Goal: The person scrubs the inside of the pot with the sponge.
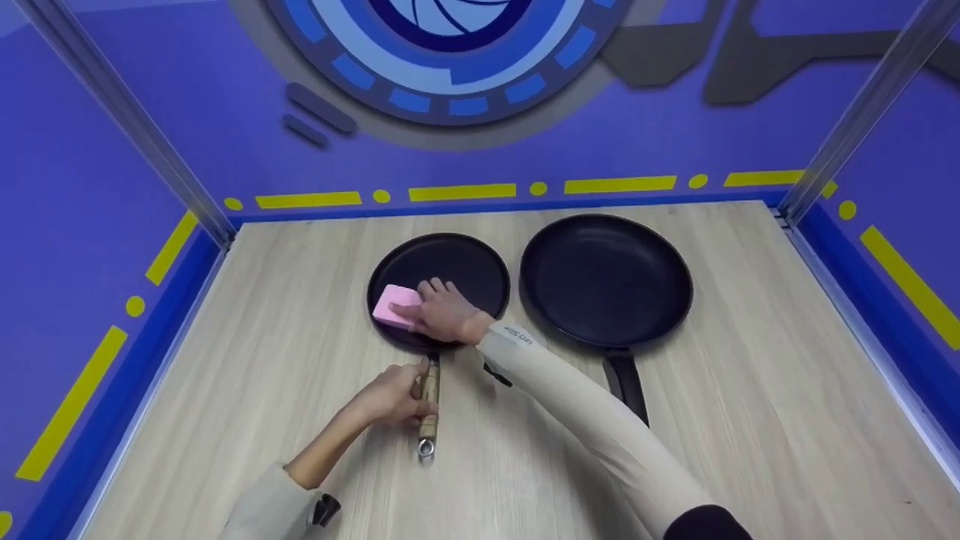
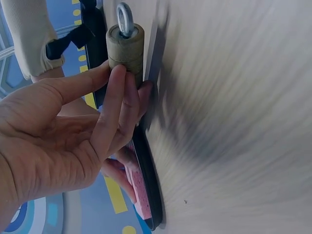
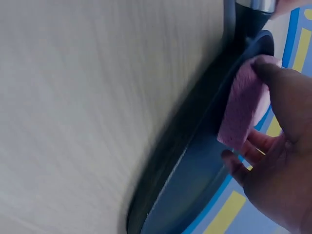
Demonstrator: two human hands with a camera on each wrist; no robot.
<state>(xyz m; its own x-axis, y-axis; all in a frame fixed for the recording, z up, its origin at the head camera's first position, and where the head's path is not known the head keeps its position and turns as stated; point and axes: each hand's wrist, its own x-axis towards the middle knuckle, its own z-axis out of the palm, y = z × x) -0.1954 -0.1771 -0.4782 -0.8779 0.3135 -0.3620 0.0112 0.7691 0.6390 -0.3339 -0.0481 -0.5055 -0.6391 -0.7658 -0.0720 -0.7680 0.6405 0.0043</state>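
A small flat black frying pan (image 1: 457, 255) lies on the table, its wooden handle (image 1: 428, 429) pointing toward me. My left hand (image 1: 391, 395) grips that handle; in the left wrist view the thumb and fingers close around the wood (image 2: 126, 48) below a metal hanging ring (image 2: 125, 19). A pink sponge (image 1: 396, 306) is at the left part of the pan's inner surface. My right hand (image 1: 444, 311) holds it, and the right wrist view shows the thumb on one edge of the sponge (image 3: 241, 105) and fingers at its other side. The pan's face beneath the sponge is hidden.
A larger, deeper black frying pan (image 1: 606, 281) stands close to the right of the small one, its black handle (image 1: 628, 386) partly behind my right forearm. Light wood-grain table (image 1: 765, 360) surrounds both pans. Blue panels (image 1: 480, 165) with yellow marks enclose the back and sides.
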